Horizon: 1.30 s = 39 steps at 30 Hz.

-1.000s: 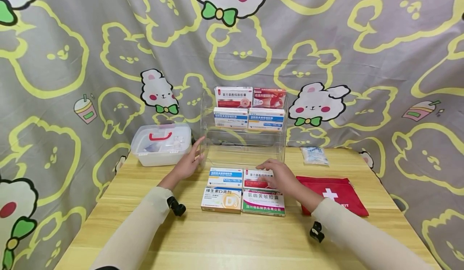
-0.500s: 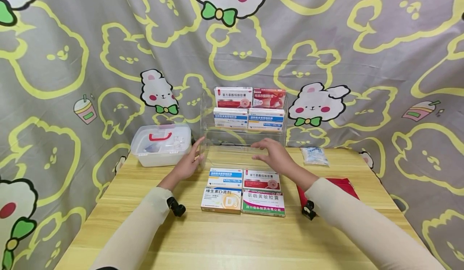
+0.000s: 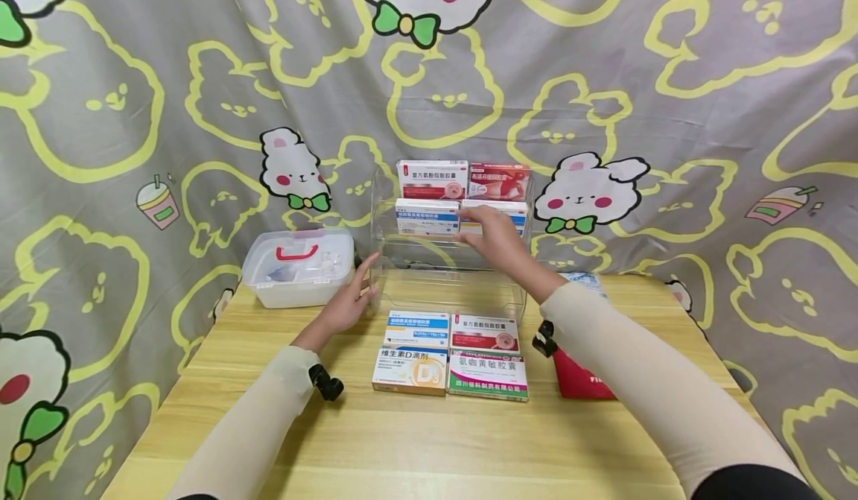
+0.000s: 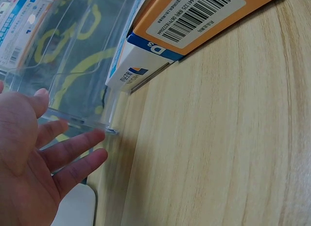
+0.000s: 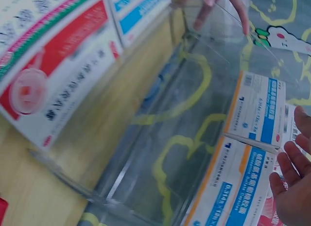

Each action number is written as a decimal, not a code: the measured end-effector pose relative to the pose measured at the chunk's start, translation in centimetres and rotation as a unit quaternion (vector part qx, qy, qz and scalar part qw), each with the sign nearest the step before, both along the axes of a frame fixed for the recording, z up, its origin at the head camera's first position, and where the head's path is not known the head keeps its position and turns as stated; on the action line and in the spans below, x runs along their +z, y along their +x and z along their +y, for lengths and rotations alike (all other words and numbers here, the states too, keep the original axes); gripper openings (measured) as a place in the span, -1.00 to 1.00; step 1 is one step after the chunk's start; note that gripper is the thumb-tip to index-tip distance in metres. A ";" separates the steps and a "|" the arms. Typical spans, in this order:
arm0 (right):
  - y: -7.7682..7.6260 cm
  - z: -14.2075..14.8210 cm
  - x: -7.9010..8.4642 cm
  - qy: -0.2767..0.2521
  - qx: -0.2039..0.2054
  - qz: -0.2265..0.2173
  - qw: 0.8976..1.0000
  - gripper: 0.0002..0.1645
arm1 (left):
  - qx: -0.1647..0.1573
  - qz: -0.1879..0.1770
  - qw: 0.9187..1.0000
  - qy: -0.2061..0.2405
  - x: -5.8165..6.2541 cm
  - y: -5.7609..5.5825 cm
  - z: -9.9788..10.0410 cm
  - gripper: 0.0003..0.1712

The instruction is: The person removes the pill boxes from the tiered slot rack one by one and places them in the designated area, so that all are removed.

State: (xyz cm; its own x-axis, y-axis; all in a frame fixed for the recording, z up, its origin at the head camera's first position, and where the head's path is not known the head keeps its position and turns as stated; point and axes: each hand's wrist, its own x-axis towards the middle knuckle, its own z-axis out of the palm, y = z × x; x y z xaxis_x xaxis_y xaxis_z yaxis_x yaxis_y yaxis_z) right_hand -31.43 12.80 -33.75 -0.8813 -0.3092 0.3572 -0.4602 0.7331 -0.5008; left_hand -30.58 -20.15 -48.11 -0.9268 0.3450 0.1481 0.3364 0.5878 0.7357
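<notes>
A clear tiered display rack [image 3: 449, 275] stands on the table. Its top tier holds a white-and-red medicine box [image 3: 432, 179] and a red one [image 3: 499, 182]. Below them sit two blue-and-white medicine boxes, left [image 3: 427, 217] and right [image 3: 514, 217]. My right hand [image 3: 497, 241] is in front of the right one, partly covering it; its fingers [image 5: 288, 164] are spread and loosely bent, gripping nothing. At the rack's left side, my left hand [image 3: 345, 305] has its fingers extended against or close beside the clear panel; contact is hard to tell.
Before the rack lie a blue-and-white box [image 3: 415, 328], a red-and-white box [image 3: 484, 334], a vitamin D box [image 3: 409, 371] and a green-edged box [image 3: 488, 375]. A lidded plastic case [image 3: 298, 269] stands left. A red pouch [image 3: 583, 377] and clear packet [image 3: 590, 282] lie right, partly covered.
My right hand has risen from above the red-and-white box on the table, past the lower tiers, to the second row of boxes. The left hand stays at the rack's side.
</notes>
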 end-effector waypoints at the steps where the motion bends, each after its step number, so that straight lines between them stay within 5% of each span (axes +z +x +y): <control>1: -0.3 -0.2 0.3 -0.003 -0.004 0.001 1.000 -0.42 | 0.000 0.000 1.000 0.000 0.0 0.0 0.0 -0.06; 7: -2.0 -1.0 1.6 -0.014 -0.027 -0.005 1.000 -0.37 | -0.007 0.006 1.000 0.004 0.1 0.0 0.0 -0.12; 15: -3.7 -1.5 1.0 -0.012 -0.033 -0.027 0.999 -0.37 | -0.012 0.012 1.000 0.004 0.1 0.0 -0.1 -0.12; 39: -3.8 -3.0 0.5 -0.074 -0.108 -0.055 0.990 -0.48 | -0.012 0.015 1.000 0.003 0.2 0.1 0.2 -0.12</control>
State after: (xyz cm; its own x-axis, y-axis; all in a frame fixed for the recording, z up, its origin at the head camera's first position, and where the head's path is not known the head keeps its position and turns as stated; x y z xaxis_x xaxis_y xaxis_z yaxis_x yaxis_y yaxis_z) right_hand -35.27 9.76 -33.20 -0.9572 -0.0612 0.2828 -0.2378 0.7231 -0.6485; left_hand -30.46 -19.96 -47.93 -0.9136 0.3659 0.1774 0.3717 0.5747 0.7291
